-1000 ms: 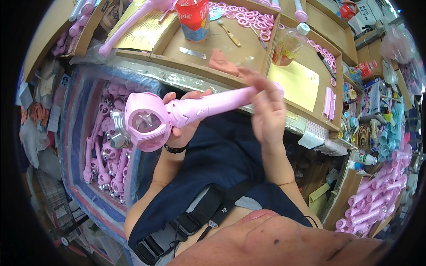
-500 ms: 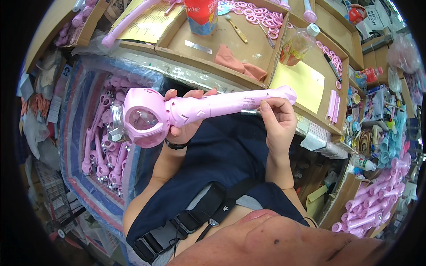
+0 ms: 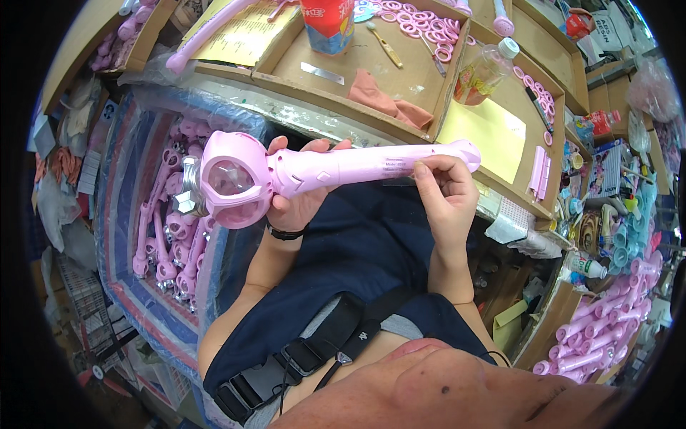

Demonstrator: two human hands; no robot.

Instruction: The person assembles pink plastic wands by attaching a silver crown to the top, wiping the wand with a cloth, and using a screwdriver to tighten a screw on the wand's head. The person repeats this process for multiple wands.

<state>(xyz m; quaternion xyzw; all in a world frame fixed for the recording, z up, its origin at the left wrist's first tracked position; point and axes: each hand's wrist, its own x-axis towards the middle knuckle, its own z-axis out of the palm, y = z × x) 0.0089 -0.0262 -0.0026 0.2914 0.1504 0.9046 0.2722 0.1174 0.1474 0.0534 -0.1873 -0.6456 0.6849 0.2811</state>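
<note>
A pink toy wand [image 3: 350, 169] lies nearly level across my lap, its round windowed head to the left with a silver faceted piece on its end. My left hand [image 3: 300, 207] is wrapped round the handle just behind the head, from below. Small dark print shows on the handle's right half. There my right hand [image 3: 450, 189] pinches a narrow clear strip [image 3: 397, 181] between thumb and forefinger, close to the handle's lower edge. Whether the strip touches the handle I cannot tell.
A lined bin [image 3: 118, 236] of similar wands stands at my left. Ahead, a cardboard tray [image 3: 286, 69] holds a red cup [image 3: 329, 28], a toothbrush [image 3: 386, 47], a cloth [image 3: 386, 100] and pink rings. Right of it are a bottle [image 3: 482, 75], yellow paper [image 3: 493, 139] and piled pink handles [image 3: 600, 322].
The wand has turned slightly in my left hand, its print and windows shifting upward. My right fingers have moved a little left along the handle with the strip, which looks fainter now.
</note>
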